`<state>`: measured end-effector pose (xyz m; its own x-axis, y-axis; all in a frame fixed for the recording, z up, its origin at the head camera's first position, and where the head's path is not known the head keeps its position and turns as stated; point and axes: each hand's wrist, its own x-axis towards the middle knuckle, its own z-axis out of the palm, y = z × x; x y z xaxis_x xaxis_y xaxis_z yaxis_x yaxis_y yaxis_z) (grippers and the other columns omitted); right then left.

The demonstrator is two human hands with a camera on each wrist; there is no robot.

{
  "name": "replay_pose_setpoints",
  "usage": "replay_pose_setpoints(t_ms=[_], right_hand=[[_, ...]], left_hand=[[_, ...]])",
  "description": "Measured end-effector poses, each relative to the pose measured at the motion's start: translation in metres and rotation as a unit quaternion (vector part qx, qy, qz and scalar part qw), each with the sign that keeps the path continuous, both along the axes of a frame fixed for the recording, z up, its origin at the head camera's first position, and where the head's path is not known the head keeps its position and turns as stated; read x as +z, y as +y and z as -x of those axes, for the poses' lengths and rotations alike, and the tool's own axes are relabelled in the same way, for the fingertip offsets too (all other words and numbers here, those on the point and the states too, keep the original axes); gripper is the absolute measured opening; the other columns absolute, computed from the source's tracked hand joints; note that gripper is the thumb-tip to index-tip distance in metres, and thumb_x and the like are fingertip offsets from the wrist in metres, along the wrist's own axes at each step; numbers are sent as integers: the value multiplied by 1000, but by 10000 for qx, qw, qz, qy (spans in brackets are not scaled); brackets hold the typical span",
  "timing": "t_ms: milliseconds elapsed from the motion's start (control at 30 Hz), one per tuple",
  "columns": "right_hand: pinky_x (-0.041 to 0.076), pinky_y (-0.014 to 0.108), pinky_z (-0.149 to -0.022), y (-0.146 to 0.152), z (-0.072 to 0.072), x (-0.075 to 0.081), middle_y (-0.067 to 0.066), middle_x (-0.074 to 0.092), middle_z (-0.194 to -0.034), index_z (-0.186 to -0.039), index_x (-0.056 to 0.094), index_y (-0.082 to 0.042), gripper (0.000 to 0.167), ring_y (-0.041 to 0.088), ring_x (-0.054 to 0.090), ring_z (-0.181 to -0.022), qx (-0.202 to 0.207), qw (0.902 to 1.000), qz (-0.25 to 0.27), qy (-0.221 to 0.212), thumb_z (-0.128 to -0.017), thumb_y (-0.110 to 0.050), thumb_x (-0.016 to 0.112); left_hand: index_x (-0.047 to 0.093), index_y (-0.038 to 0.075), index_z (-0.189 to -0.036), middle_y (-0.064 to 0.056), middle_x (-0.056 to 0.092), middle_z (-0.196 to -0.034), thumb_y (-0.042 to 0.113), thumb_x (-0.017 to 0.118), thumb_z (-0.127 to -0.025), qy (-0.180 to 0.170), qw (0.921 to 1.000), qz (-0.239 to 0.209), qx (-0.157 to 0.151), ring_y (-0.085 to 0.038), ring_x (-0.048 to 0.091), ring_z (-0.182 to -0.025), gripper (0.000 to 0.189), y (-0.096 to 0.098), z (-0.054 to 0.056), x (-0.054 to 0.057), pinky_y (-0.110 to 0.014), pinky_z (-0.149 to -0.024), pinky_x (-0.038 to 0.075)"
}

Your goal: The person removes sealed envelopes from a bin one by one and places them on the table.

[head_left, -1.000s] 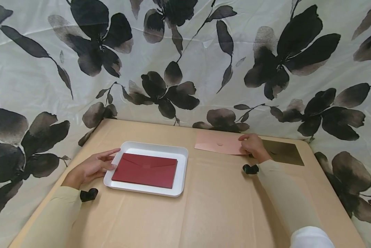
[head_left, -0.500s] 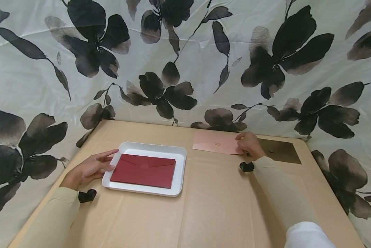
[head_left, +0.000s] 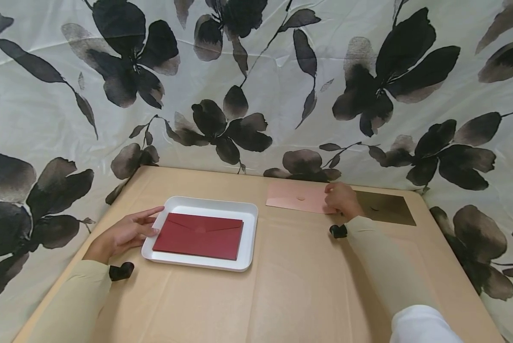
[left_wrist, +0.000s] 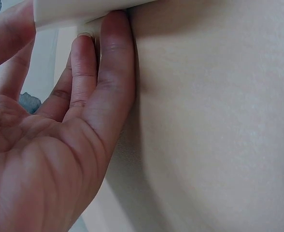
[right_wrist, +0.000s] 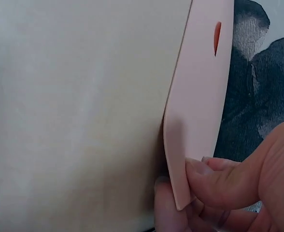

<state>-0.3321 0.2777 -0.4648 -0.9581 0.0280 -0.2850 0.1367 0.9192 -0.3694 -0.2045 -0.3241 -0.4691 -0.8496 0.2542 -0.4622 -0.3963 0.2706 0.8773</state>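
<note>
Pink envelope [right_wrist: 197, 101], pinched between right fingertips [right_wrist: 170, 204]

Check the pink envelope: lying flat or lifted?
Lifted at one end: in the right wrist view, the right hand pinches the pink envelope there, finger underneath. Cannot tell whether the far end touches the table.

Soft, dim light; blurred shadows.
</note>
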Motion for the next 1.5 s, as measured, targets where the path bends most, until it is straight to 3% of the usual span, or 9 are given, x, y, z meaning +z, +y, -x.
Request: replay_pose_setpoints(t_ms=[167,300,533,733,833,933,1133,1333,1500], right_hand=[[51,39,-72,-2,-7,0,18,68,-120,-133,64,-3,44,32,59,-94,40,9996,-270,68,-90,-6,53],[53,46,-82,-1,-13,1,17,68,-119,-126,65,-5,35,33,58,-97,67,9987,-491,125,-92,-9,56],[46,37,-58,0,-21,4,14,64,-98,-107,66,-2,19,29,57,-81,-160,9978,-519,392,-93,-12,60],[45,37,-56,1,-28,6,15,66,-100,-109,66,-3,22,30,58,-81,-540,9950,-393,744,-93,-16,59],[49,38,-64,-1,-33,8,19,69,-112,-120,67,-3,31,34,60,-89,-688,9937,29,882,-93,-15,58],[49,36,-67,-5,-40,9,19,71,-113,-125,68,-3,36,34,60,-91,-746,9905,548,1022,-92,-13,58],[52,35,-70,-17,-52,7,21,74,-111,-120,73,-2,33,33,66,-91,-706,9804,1343,1254,-90,-10,64],[52,26,-57,-37,-61,6,19,73,-102,-119,73,-2,30,27,70,-71,-740,9701,2038,1091,-90,-9,72],[55,25,-58,-53,-72,5,17,71,-93,-119,73,1,30,25,68,-68,-660,9566,2675,946,-90,-5,72]], left_hand=[[18,20,-168,-29,22,-167,10,70,-96,25,10000,71,0,-18,61,-124,89,2,1,-1,-42,-103,58],[19,21,-168,-28,22,-167,11,71,-96,14,10000,91,-31,-19,60,-126,89,6,3,-1,-44,-104,58],[17,21,-168,-29,19,-169,11,69,-97,38,9999,117,-74,-16,61,-123,89,8,4,2,-40,-102,59],[16,21,-168,-29,18,-169,12,68,-99,20,9999,71,-102,-13,63,-120,87,10,4,2,-39,-100,59],[16,21,-168,-30,17,-169,12,68,-99,32,9999,111,-112,-12,64,-119,87,9,3,0,-38,-100,60],[14,20,-168,-31,15,-169,13,67,-100,86,9997,211,-119,-12,63,-120,87,7,1,1,-38,-99,60],[15,22,-168,-28,13,-172,14,66,-100,31,9997,209,-95,-11,63,-121,86,4,1,2,-38,-101,59],[15,22,-168,-29,13,-171,13,67,-100,15,9999,108,-98,-10,63,-119,87,0,-1,1,-38,-99,60],[15,23,-168,-28,13,-172,13,68,-99,-7,9999,58,-103,-9,64,-118,87,2,-1,-1,-38,-99,60]])
